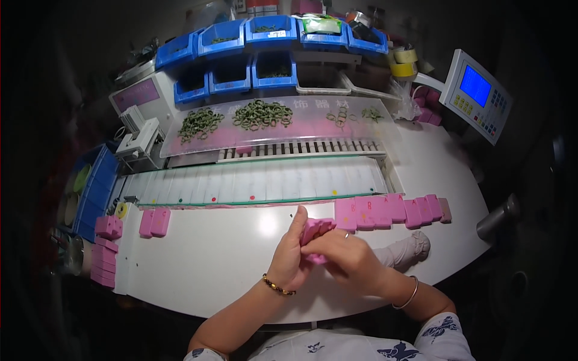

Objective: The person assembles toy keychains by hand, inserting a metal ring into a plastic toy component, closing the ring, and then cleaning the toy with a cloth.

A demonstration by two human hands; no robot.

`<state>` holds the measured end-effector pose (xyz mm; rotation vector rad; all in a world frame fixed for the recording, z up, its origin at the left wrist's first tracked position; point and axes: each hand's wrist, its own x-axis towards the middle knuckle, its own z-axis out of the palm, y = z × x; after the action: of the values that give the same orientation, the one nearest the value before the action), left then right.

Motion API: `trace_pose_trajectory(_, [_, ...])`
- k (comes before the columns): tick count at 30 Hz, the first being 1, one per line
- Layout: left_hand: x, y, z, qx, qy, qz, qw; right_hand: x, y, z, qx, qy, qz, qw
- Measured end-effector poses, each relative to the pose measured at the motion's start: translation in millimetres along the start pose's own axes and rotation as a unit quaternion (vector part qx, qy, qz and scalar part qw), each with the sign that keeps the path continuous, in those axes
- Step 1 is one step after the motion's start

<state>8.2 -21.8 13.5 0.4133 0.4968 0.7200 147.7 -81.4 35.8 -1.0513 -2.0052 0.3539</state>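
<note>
While both hands meet over the near middle of the white worktable (211,265), the step in hand seems to be working a small pink block (315,230) held between them; doing it well probably calls for a firm, steady pinch on the block's sides, with the fingers kept clear of its face, and for keeping it low above the table so a slip costs little; the block sits just near of the row of pink blocks (391,210) lined along the far right of the table.

The left hand (289,256) stands edge-up, fingers straight and pressed against the block's left side, a beaded bracelet (278,286) at the wrist; the right hand (348,257) comes across from the right, knuckles up, fingers curled and pinching the block from above and near, a thin bangle (409,295) on its forearm; a grey cloth (404,250) lies just right of it.
</note>
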Motion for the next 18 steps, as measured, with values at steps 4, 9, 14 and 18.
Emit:
trace_pose_trajectory(4, [-4, -1, 8, 0.003, -0.048, 0.011, 0.999, 6, 11, -11, -0.014, 0.01, -0.002, 1.0])
trace_pose_trajectory(9, [5, 11, 0, 0.004, 0.021, 0.01, 1.0, 4, -6, 15, -0.258, 0.026, -0.143, 0.955])
trace_pose_trajectory(14, [11, 10, -4, -0.058, 0.021, 0.011, 0.998, -21, -9, 8, -0.292, 0.003, -0.154, 0.944])
trace_pose_trajectory(18, [18, 14, -21, -0.074, 0.037, -0.003, 0.997, -51, -11, -36, -0.294, -0.093, -0.102, 0.946])
